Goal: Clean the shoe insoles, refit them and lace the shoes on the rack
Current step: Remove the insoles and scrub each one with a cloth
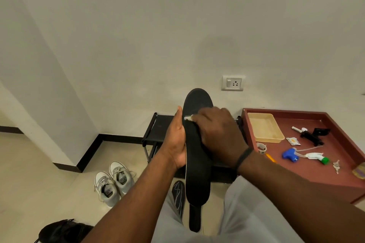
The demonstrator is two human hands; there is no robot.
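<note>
Black insole (197,156) is standing upright before the rack (158,132), the left hand (175,144) gripping its edge while the right hand (219,130) is pinching a pale wipe (187,118) against it. Pressing hard could be buckling the flexible foam, slipping it onto the 2 insoles (178,197) lying below.

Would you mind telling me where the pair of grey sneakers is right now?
In the head view, the grey sneakers stand side by side on the floor at lower left, left of the person's left forearm and in front of the black shoe rack.

Three black insoles (197,144), two grey shoes (113,181), one rack (158,130), one tray (264,127), one socket (233,83).
</note>
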